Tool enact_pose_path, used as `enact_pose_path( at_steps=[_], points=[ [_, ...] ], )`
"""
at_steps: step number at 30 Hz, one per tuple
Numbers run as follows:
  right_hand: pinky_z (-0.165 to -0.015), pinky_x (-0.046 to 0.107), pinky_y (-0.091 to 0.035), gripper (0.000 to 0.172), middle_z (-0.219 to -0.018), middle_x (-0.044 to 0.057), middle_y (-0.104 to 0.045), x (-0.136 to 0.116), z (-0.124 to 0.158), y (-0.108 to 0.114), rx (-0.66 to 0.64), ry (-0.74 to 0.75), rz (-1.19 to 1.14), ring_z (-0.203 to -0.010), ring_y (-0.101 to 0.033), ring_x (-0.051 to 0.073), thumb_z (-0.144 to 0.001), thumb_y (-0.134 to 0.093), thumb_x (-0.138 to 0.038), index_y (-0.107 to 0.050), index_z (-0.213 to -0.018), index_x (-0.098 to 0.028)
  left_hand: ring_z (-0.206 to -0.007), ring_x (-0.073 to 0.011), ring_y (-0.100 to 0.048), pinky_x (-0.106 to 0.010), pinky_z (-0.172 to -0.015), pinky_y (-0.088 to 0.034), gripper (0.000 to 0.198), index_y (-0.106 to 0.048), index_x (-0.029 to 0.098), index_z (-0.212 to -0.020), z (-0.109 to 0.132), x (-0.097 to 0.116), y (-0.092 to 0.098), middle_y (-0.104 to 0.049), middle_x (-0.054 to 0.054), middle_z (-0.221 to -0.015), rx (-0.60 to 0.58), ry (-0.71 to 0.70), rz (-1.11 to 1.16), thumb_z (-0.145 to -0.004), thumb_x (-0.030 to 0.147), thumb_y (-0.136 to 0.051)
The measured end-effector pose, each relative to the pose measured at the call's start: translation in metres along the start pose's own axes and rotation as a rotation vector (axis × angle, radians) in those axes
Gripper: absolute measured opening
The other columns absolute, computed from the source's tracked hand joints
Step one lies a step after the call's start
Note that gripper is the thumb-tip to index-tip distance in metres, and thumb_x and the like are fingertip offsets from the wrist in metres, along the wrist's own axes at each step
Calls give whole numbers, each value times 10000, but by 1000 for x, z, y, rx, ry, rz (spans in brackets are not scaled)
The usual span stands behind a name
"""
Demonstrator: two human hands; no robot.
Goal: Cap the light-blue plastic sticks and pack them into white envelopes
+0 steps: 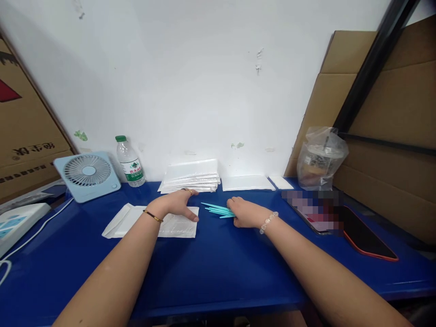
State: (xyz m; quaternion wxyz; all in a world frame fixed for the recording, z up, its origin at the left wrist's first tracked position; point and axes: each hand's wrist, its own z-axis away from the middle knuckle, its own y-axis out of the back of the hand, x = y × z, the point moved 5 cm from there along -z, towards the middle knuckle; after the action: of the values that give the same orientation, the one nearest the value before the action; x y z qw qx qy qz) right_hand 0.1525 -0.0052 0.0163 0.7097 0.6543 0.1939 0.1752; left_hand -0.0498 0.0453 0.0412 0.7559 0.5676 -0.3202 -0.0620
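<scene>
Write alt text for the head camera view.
A person's right hand grips thin turquoise strips at a blue table, while the open left hand is over a white envelope. Farther back are a white stack, a bottle and a light-blue fan.

1 dark left-wrist bracelet (153,215), 1 gold ring (191,192), 1 clear beaded right-wrist bracelet (268,222)

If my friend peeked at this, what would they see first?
Probably the bright turquoise strips in the right hand, near the middle of the blue table. Next, perhaps, the pale blue fan on the left side, beside a green-capped bottle.
</scene>
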Motion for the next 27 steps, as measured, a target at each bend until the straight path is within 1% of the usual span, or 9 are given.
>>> enact_pose_path(
  at_steps=[4,7,9,12,16,18,21,23,27],
  points=[
    [-734,327,-426,350,-1024,155,-558,1,0,0,-24,2,18,-928,-534,270,-688,-561,-174,-508,-1027,-108,-1281,-311,-355,-373,-1024,-312,1034,-344,201,-1379,-5,50,-21,-362,-119,-1422,99,-269,96,-497,571,-737],
    [-733,321,-422,328,-1021,158,-565,0,1,-2,-17,40,36,-909,-551,265,-701,-545,-168,-521,-1022,-104,-1298,-349,-313,-435,-1046,-279,1103,-317,157,-1394,-9,73,-37,-354,-163,-1417,131,-302,53,-474,585,-749],
    [-726,319,-417,287,-1016,160,-569,1,1,-5,22,64,44,-896,-558,264,-717,-527,-163,-522,-999,-109,-1318,-362,-267,-461,-1065,-249,1158,-282,147,-1409,-9,79,-37,-317,-174,-1433,196,-318,70,-450,578,-767],
    [-689,313,-408,226,-939,140,-592,8,1,-6,131,63,-15,-831,-567,248,-752,-490,-163,-489,-975,-126,-1348,-339,-204,-457,-1091,-215,1153,-183,181,-1439,-7,75,-23,-217,-147,-1481,409,-319,236,-514,566,-753],
    [-594,275,-391,138,-735,30,-581,27,5,13,415,-41,-406,-637,-541,177,-803,-428,-182,-411,-940,-185,-1364,-259,-199,-437,-1098,-210,776,-137,232,-1440,-6,59,-5,-200,-104,-1492,691,-258,633,-823,560,-474],
    [-582,263,-397,43,-647,-18,-539,35,11,29,657,-65,-709,-592,-523,153,-852,-375,-219,-389,-891,-207,-1346,-233,-258,-424,-1084,-246,630,-172,243,-1427,-9,54,-5,-257,-98,-1470,700,-238,797,-895,544,-323],
    [-594,268,-416,100,-631,-33,-504,40,19,41,961,6,-1031,-585,-517,135,-886,-358,-288,-385,-824,-215,-1324,-224,-306,-408,-1079,-265,596,-237,237,-1403,-12,52,-7,-308,-99,-1442,680,-212,861,-898,543,-316],
    [-601,274,-424,117,-644,-30,-505,38,19,36,1008,29,-1083,-585,-510,131,-878,-394,-308,-395,-810,-213,-1319,-226,-314,-413,-1079,-264,594,-256,235,-1394,-12,52,-7,-321,-102,-1433,690,-206,845,-891,539,-342],
    [-625,292,-435,96,-647,-19,-541,31,10,9,863,-8,-1000,-604,-522,140,-843,-449,-297,-427,-811,-209,-1314,-227,-320,-423,-1073,-267,581,-253,229,-1392,-8,54,-4,-330,-111,-1424,706,-232,811,-896,518,-344]
  ],
)
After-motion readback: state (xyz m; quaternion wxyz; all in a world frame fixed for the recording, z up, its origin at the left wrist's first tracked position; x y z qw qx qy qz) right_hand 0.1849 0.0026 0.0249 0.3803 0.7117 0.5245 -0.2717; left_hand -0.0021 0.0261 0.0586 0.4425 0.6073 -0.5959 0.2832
